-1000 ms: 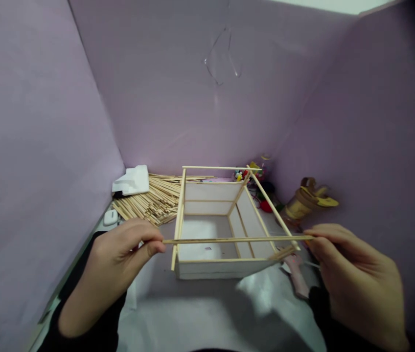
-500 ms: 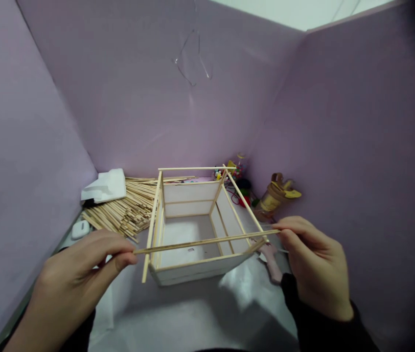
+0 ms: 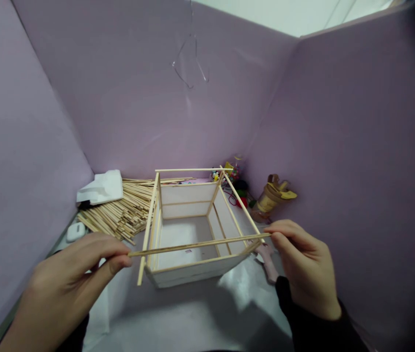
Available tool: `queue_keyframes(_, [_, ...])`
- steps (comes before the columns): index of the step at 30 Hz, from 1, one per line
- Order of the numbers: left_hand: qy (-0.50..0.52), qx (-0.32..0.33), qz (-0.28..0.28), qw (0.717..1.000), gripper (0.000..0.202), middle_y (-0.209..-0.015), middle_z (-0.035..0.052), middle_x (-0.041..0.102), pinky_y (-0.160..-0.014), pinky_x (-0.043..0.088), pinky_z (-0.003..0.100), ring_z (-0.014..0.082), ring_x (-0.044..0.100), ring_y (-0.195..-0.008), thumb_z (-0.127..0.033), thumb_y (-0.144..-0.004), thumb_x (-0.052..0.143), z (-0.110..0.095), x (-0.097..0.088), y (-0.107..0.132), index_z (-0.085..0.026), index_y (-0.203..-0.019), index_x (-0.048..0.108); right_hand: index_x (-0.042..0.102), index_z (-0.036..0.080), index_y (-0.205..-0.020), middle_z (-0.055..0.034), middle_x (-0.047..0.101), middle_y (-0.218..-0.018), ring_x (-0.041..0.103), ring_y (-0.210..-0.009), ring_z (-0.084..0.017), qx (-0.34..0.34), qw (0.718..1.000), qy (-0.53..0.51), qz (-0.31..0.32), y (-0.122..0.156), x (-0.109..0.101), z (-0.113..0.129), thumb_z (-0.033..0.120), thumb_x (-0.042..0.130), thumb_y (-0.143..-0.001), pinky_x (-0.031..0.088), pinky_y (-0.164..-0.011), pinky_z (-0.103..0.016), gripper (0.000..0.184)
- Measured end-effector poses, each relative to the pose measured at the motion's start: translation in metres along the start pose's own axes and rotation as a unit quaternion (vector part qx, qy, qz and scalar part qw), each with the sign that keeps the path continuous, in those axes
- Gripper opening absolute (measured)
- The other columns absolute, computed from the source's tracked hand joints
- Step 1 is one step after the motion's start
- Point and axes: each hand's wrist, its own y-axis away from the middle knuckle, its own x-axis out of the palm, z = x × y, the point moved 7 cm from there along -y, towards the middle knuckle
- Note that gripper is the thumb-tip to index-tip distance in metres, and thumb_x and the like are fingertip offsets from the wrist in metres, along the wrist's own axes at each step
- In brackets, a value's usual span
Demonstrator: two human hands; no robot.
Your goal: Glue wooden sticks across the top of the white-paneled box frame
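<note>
A thin wooden stick [image 3: 196, 245] is stretched between my two hands, slanting slightly up to the right. My left hand [image 3: 79, 278] pinches its left end, and my right hand [image 3: 303, 266] pinches its right end. The stick lies across the near side of a box-shaped frame [image 3: 200, 272] made of sticks with white panels. I cannot tell whether it rests on the side sticks or hovers just over them. Longer sticks run along the frame's left, far and right top edges and overhang its corners. Inside, the white floor of the frame shows.
Many loose sticks [image 3: 130, 215] lie fanned out at the left, beside white folded paper [image 3: 106, 188] and a small white case [image 3: 76, 231]. At the right stand a brown pot [image 3: 269, 198] and a pink-handled tool [image 3: 268, 264]. Purple walls [image 3: 137, 98] surround the table; a bent wire [image 3: 173, 64] hangs at the back.
The whole view has shifted slightly, so things appear a little further left. Both hands keep their pinch on the stick, which stays over the frame's near side.
</note>
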Motion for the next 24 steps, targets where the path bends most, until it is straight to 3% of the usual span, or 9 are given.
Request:
queue_keyframes(9, [0.042, -0.039, 0.003, 0.998, 0.018, -0.080, -0.0044, 0.075, -0.064, 0.053, 0.018, 0.0114, 0.069, -0.069, -0.042, -0.091, 0.068, -0.014, -0.007, -0.017, -0.026, -0.084, 0.072, 0.078, 0.029, -0.086, -0.0005, 0.070, -0.089, 0.062, -0.084, -0.016, 0.022, 1.000, 0.020, -0.009, 0.002, -0.001, -0.007, 0.032, 0.071, -0.088, 0.048, -0.074, -0.027, 0.008])
queue_keyframes(13, [0.042, -0.065, 0.001, 0.997, 0.018, -0.084, -0.0024, 0.077, -0.067, 0.056, 0.021, 0.0136, 0.071, -0.073, -0.042, -0.092, 0.068, -0.016, -0.008, -0.019, -0.026, -0.090, 0.074, 0.078, 0.029, -0.091, -0.0013, 0.072, -0.095, 0.064, -0.089, -0.018, 0.049, 0.998, 0.033, -0.010, 0.006, -0.007, -0.017, 0.039, 0.071, -0.087, 0.049, -0.080, -0.027, 0.013])
queue_keyframes(18, [0.044, -0.074, 0.015, 0.996, 0.015, -0.090, -0.0009, 0.076, -0.063, 0.055, 0.020, 0.0131, 0.070, -0.073, -0.041, -0.094, 0.065, -0.014, -0.005, -0.014, -0.028, -0.097, 0.073, 0.077, 0.029, -0.097, -0.0020, 0.073, -0.098, 0.068, -0.090, -0.019, 0.051, 0.997, 0.042, -0.031, 0.011, -0.011, -0.019, 0.042, 0.074, -0.083, 0.053, -0.075, -0.024, 0.019])
queue_keyframes(24, [0.025, -0.083, 0.008, 0.996, 0.054, -0.104, 0.0025, 0.071, -0.060, 0.054, 0.021, 0.0159, 0.062, -0.073, -0.072, -0.080, 0.065, -0.006, -0.002, 0.002, -0.033, -0.117, 0.067, 0.072, 0.030, -0.109, -0.0029, 0.070, -0.101, 0.067, -0.079, -0.015, -0.016, 0.999, 0.021, -0.020, 0.012, 0.001, -0.006, 0.034, 0.072, -0.087, 0.056, -0.068, -0.021, 0.023])
